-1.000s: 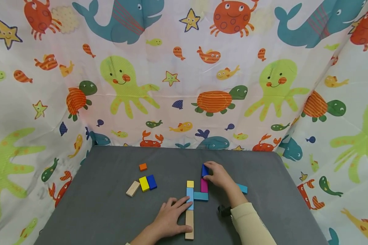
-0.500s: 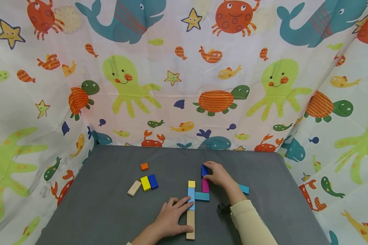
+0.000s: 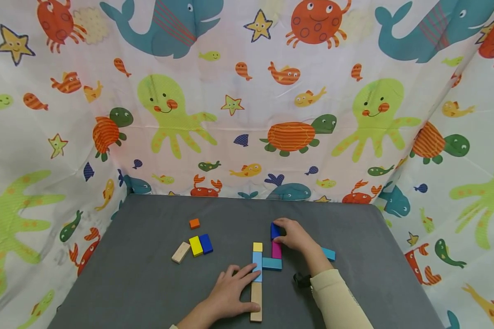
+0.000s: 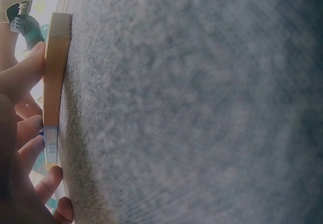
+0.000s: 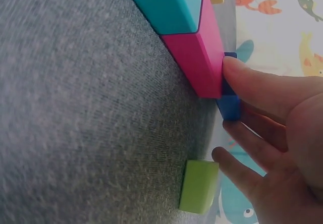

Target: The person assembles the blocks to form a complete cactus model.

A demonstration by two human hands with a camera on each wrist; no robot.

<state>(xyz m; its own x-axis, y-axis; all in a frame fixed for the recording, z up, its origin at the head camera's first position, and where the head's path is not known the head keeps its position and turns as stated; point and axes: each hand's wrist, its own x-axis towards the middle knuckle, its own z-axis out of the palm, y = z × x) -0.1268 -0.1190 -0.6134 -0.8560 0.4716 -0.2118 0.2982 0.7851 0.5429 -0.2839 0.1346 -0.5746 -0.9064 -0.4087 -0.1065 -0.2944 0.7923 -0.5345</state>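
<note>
My right hand (image 3: 295,236) pinches a dark blue block (image 3: 275,230) between thumb and fingers, at the far end of a pink block (image 3: 276,249). In the right wrist view a green block (image 5: 198,186) lies near the fingertips; the hand hides it in the head view. My left hand (image 3: 232,292) rests along a column of blocks, its fingertips on the light blue block (image 3: 257,259) and its thumb on the long wooden block (image 3: 256,292). A yellow block (image 3: 257,246) tops that column. A teal block (image 3: 272,264) joins the column to the pink block.
Left of the column lie a short wooden block (image 3: 181,252), a yellow block (image 3: 195,246), another blue block (image 3: 206,244) and an orange block (image 3: 194,223). A second teal block (image 3: 328,254) is partly behind the right forearm. A patterned curtain (image 3: 247,114) surrounds the grey table (image 3: 140,274).
The pinched blue block and my right hand have shifted very slightly toward the pink block. The left hand stays put; the head view has drifted a little.
</note>
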